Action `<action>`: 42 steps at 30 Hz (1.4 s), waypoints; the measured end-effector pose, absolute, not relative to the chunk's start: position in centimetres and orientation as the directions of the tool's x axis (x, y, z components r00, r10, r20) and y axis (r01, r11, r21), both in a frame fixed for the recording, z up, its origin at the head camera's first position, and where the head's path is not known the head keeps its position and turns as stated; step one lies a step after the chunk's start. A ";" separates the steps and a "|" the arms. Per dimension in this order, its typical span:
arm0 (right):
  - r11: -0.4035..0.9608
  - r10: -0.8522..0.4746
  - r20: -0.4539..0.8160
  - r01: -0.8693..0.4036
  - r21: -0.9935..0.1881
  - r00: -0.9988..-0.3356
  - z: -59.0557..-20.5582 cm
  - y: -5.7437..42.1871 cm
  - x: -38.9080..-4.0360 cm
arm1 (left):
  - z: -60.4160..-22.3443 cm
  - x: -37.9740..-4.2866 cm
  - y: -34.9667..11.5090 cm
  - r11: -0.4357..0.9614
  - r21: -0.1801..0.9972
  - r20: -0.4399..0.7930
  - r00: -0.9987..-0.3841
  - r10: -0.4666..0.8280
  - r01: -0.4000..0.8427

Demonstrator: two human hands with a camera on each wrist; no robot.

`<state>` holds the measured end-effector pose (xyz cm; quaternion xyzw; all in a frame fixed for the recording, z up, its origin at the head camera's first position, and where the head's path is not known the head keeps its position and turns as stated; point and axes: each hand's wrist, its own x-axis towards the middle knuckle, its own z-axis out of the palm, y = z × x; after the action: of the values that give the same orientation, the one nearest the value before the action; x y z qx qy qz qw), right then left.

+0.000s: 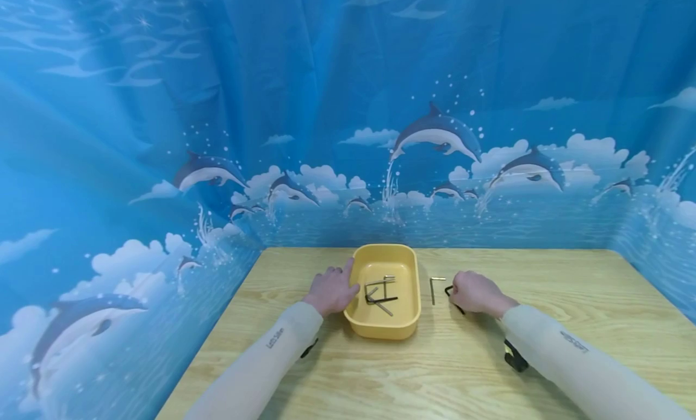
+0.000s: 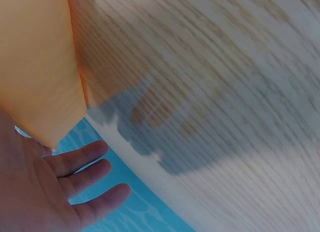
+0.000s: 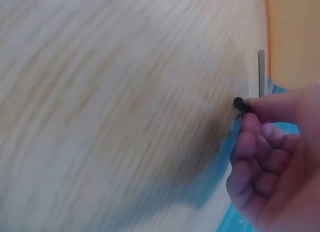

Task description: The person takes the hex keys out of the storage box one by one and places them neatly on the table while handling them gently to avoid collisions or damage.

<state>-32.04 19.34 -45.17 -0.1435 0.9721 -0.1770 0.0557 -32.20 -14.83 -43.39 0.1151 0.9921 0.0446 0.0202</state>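
Observation:
My right hand (image 1: pixel 476 292) pinches a black hex key (image 3: pixel 241 103) between thumb and forefinger, its other fingers curled in. Parts of that key stick out on both sides of the hand in the head view. A silver hex key (image 1: pixel 432 290) lies on the table between this hand and a yellow plastic tray (image 1: pixel 383 332). My left hand (image 1: pixel 333 290) rests against the tray's left side, thumb at the rim. In the left wrist view three fingers (image 2: pixel 82 159) extend loosely beside the tray wall. Inside the tray lie several hex keys, including a black one (image 1: pixel 385 300) among silver ones.
The wood-grain table (image 1: pixel 380 384) carries the tray near its back edge. A blue curtain (image 1: pixel 337 106) printed with dolphins and clouds rises behind the table and along both sides. A dark wrist device (image 1: pixel 514 356) shows below the right sleeve.

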 end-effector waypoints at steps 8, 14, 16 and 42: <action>0.877 -0.240 -0.096 -0.174 -0.447 -0.966 -45.3 19.4 -32.7 | -43.4 -32.1 -14.8 0.971 0.089 -0.039 -0.973 0.227 0.223; 0.878 -0.204 -0.092 -0.140 -0.458 -0.975 -45.4 19.3 -33.0 | -43.5 -32.1 -14.9 0.972 0.088 -0.040 -0.974 0.223 0.218; 0.880 -0.196 -0.081 -0.139 -0.455 -0.977 -45.6 19.3 -33.1 | -43.6 -32.1 -14.8 0.972 0.086 -0.038 -0.974 0.224 0.220; 0.867 -0.177 -0.098 -0.108 -0.487 -0.979 -45.2 18.8 -33.9 | -43.5 -32.5 -14.7 0.972 0.099 -0.041 -0.975 0.219 0.214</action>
<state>-33.89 18.77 -45.20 -0.0739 0.9635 -0.2475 0.0697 -32.50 -14.72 -43.54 0.1090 0.9926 0.0471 0.0256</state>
